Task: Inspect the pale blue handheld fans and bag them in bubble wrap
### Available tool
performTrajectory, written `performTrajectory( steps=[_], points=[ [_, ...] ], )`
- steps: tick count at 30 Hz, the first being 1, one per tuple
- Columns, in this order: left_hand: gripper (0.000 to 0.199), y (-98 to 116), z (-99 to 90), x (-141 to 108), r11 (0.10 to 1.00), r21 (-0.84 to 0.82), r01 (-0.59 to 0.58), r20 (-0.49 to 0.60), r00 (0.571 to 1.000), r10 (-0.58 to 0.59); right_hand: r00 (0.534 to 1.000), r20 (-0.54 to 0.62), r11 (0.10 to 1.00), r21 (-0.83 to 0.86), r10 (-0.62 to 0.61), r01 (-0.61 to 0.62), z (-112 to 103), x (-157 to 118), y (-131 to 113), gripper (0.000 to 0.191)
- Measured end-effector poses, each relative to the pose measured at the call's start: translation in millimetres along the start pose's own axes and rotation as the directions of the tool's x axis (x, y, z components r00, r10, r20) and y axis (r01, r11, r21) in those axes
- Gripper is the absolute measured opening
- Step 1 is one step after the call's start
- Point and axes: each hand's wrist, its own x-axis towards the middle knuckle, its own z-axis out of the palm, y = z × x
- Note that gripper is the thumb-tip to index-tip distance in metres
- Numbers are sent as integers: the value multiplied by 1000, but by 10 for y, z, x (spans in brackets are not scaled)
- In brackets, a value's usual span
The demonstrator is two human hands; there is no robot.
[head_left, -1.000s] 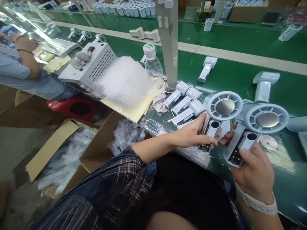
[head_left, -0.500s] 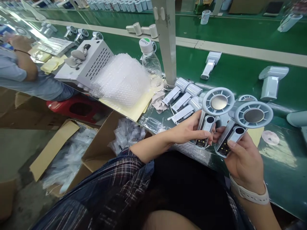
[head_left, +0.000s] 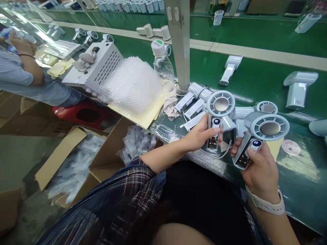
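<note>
Over the near edge of the green bench (head_left: 296,200), a fan (head_left: 221,104) is held head-up in the left hand (head_left: 200,135) and a second fan (head_left: 270,128) in the right hand (head_left: 264,167), each handle pinched between a thumb just below its lit display (head_left: 216,121) and curled, partly hidden fingers. For the number on each to be read well, the handles are best kept facing up and steady, with the thumbs clear of the displays. Down beside the bench, plastic-wrapped pieces (head_left: 136,141) are held in an open cardboard box (head_left: 109,151), and clear plastic (head_left: 74,170) is heaped beside a raised flap (head_left: 60,154).
</note>
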Motion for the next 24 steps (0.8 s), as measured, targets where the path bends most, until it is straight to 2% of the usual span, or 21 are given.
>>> performTrajectory(
  steps=[6, 11, 18, 22, 24],
  points=[
    [61, 148, -61, -37, 997, 63, -32, 70, 997, 28, 1000, 22, 999, -41, -17, 18, 70, 49, -14, 34],
    [63, 135, -147, -22, 997, 66, -48, 173, 984, 36, 998, 43, 999, -16, 36, -36, 95, 90, -22, 37],
    [58, 83, -129, -35, 995, 38, -90, 157, 984, 83, 999, 31, 999, -16, 41, -41, 89, 68, -11, 35],
    [60, 113, -84, -58, 995, 81, -64, 175, 983, 48, 999, 41, 1000, -7, 4, -4, 54, 56, -2, 34],
    [60, 118, -61, -56, 997, 77, -31, 138, 990, 20, 1000, 3, 1000, -14, 3, -3, 15, 57, 10, 29]
  ],
)
